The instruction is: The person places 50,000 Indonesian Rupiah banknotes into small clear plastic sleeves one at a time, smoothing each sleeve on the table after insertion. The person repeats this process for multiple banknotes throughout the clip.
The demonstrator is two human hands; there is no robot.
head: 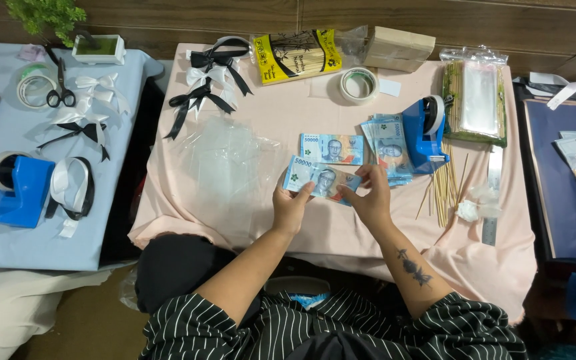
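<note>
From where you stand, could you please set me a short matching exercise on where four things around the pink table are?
Things:
1. blue banknote
2. scissors
3. wooden sticks
4. roll of tape

Places:
A. on the light blue table at the side
B. held in the left hand and right hand
C. at the far side of the pink table, beside the yellow packet
D. loose, below the blue tape dispenser

Pairs: 1-B, 2-A, 3-D, 4-C

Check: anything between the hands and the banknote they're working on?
Nothing visible. The left hand and right hand both already hold the blue banknote at its two ends, above the pink tablecloth. The single banknote on the table lies just beyond, apart from it.
</note>
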